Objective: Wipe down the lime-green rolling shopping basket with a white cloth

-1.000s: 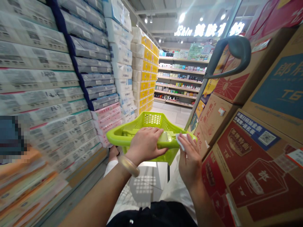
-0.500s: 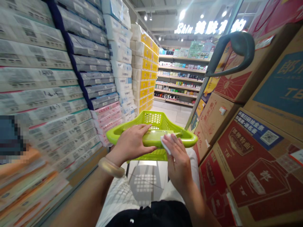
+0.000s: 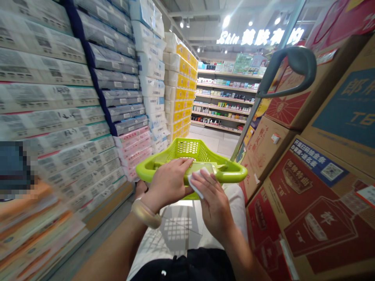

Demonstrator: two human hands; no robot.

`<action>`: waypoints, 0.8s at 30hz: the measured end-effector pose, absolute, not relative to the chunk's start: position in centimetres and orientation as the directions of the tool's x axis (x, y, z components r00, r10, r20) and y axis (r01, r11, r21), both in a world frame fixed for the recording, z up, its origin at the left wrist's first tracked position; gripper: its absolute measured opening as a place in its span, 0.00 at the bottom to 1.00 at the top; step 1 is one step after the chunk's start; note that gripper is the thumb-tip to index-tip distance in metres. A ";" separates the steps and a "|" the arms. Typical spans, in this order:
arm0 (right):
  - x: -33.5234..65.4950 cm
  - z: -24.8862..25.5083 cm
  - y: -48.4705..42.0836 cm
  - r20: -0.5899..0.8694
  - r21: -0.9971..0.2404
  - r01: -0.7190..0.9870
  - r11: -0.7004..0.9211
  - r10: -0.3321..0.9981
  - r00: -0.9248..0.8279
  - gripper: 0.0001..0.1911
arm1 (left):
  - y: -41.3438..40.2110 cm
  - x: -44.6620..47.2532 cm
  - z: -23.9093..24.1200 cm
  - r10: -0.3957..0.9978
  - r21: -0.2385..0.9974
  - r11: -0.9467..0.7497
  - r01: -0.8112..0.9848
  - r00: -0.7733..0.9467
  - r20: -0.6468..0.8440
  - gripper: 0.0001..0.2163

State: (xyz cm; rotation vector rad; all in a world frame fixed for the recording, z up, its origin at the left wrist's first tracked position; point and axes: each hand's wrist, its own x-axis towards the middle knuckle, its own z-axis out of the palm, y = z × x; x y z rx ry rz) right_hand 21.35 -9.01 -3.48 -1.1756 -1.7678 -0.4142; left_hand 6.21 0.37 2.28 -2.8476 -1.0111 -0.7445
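Both forearms are reaching forward from the bottom of the view and converging. Left grip [image 3: 168,183] is lying palm down, wrist bending slightly, fingers curling forward and downward, thumb pointing toward the right grip [image 3: 212,199]. Right grip is lying palm down just beside it, fingers stretching nearly flat, pressed together.

Left side: wrapped tissue packs [image 3: 58,89] stacked high
Right side: red and brown cartons [image 3: 316,195]
Far end: stocked shelves [image 3: 222,101] under a glowing sign [image 3: 258,37]
Floor: pale tiles [image 3: 216,142]
Ceiling: bright spotlights [image 3: 226,20] overhead
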 end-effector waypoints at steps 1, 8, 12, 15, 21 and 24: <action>21.7 -3.5 -9.0 0.849 -0.216 0.861 0.460 0.524 -0.067 0.23 | 0.3 6.3 2.2 0.581 0.126 -0.792 0.598 0.674 0.456 0.30; 22.2 -3.5 -8.9 0.884 -0.287 0.893 0.347 0.454 0.108 0.22 | -0.2 6.8 2.1 0.586 0.115 -0.780 0.615 0.654 0.478 0.32; 22.0 -3.4 -8.8 0.870 -0.197 0.864 0.463 0.489 -0.063 0.23 | -0.3 6.8 2.0 0.585 0.102 -0.781 0.617 0.662 0.469 0.31; 23.0 -3.3 -8.7 0.891 -0.285 0.894 0.347 0.439 0.114 0.21 | -0.3 6.7 1.9 0.583 0.104 -0.779 0.618 0.653 0.483 0.31; 22.2 -2.7 -8.7 0.864 -0.212 0.880 0.425 0.502 -0.034 0.22 | -0.4 6.8 1.9 0.587 0.099 -0.775 0.624 0.654 0.478 0.31; 22.2 -2.4 -8.5 0.854 -0.229 0.882 0.412 0.520 -0.021 0.21 | -0.5 6.8 1.9 0.587 0.109 -0.777 0.620 0.651 0.482 0.32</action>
